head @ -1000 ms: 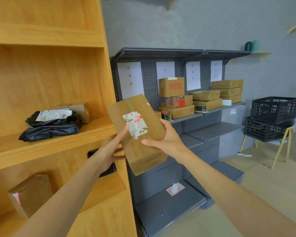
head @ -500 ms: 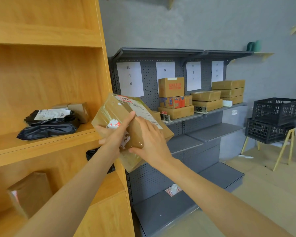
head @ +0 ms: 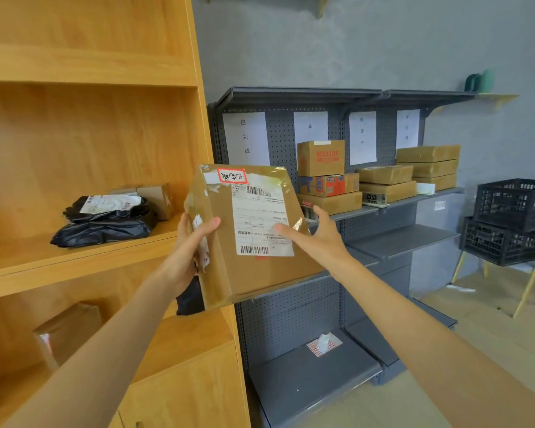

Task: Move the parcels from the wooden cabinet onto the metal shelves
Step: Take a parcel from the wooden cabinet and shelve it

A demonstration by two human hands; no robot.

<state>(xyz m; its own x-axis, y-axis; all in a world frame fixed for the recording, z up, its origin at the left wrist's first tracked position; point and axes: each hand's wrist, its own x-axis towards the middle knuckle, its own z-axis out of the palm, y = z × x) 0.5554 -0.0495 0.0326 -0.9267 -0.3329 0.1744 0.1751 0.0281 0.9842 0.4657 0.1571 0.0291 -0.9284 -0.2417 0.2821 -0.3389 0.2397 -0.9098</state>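
Holding the cardboard parcel [head: 254,233] up in the air between the wooden cabinet [head: 90,143] and the metal shelves [head: 399,242], label side tilted toward the camera, probably so the shipping label and that red-bordered sticker at its 12 o'clock edge can be read before picking a bay. The left hand [head: 189,242] grips the box's 9 o'clock side, thumb hooked over the front face, and seems to carry most of the weight. The right hand [head: 318,233] sits at the 3 o'clock edge with fingers fairly straight and spread; can't really tell if it's touching the box or just clear of it, the tape glare hides that.

Paper signs [head: 244,137] hang over each shelf section, so I'd guess sorting goes by sticker. More stuff waits in the cabinet at 9 o'clock: black poly bags [head: 105,223] and a small brown box [head: 155,196].
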